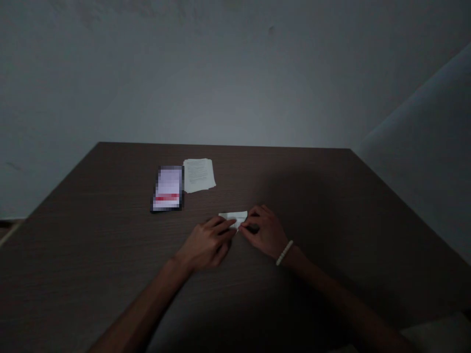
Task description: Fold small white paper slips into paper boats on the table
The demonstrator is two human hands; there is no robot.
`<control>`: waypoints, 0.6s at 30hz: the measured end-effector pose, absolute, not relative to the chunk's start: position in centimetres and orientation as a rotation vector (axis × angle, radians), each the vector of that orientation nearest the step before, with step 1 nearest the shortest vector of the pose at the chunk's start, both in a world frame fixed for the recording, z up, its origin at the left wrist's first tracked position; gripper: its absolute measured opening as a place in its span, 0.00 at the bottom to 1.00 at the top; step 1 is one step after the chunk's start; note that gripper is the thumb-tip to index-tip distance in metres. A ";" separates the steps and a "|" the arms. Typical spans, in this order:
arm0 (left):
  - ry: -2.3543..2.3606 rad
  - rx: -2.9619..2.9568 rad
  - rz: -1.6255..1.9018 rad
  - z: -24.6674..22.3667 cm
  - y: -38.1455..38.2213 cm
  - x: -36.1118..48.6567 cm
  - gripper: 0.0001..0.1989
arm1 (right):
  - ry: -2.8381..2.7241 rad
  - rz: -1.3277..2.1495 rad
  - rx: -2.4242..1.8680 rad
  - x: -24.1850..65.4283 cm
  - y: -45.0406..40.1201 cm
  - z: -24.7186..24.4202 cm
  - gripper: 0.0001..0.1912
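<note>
A small folded piece of white paper (235,215) lies on the dark wooden table, between my two hands. My left hand (209,242) rests over its left part, with fingers stretched out and pressing on the paper; the thumb is bent below them. On the other side, my right hand (267,233) pinches the paper's right edge between thumb and fingertips. A beaded bracelet (284,252) circles the right wrist. The fingers cover part of the paper, so its full shape is hidden.
Beyond my left hand lies a phone or tablet (168,189) with a lit, blurred screen. A stack of printed white paper sheets (199,175) touches or nearly touches its right side. The table (110,235) ends at a plain wall (235,73).
</note>
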State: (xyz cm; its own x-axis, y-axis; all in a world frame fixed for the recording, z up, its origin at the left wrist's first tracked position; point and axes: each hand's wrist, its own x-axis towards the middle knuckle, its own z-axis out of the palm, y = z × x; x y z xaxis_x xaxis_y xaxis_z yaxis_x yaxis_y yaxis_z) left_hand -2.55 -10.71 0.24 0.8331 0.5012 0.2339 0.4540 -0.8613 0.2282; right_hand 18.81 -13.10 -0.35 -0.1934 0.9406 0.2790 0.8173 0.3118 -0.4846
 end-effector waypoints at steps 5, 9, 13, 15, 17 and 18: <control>0.724 2.886 0.366 0.6 -10.8 -2.4 0.16 | -2.027 0.338 -1.576 18.6 -13.1 -0.2 0.03; 0.748 2.885 0.345 0.8 -10.8 -2.3 0.17 | -2.002 0.333 -1.593 18.4 -13.1 0.1 0.04; 0.771 2.886 0.320 0.9 -11.0 -2.2 0.17 | -1.993 0.330 -1.593 18.4 -13.0 0.1 0.05; 0.773 2.885 0.329 0.9 -11.0 -2.2 0.17 | -1.997 0.323 -1.584 18.4 -12.9 0.0 0.05; 0.778 2.876 0.346 0.8 -11.0 -2.2 0.16 | -2.004 0.308 -1.576 18.6 -12.8 0.0 0.04; 0.778 2.871 0.356 0.8 -11.0 -2.2 0.16 | -2.006 0.297 -1.573 18.7 -12.7 0.0 0.04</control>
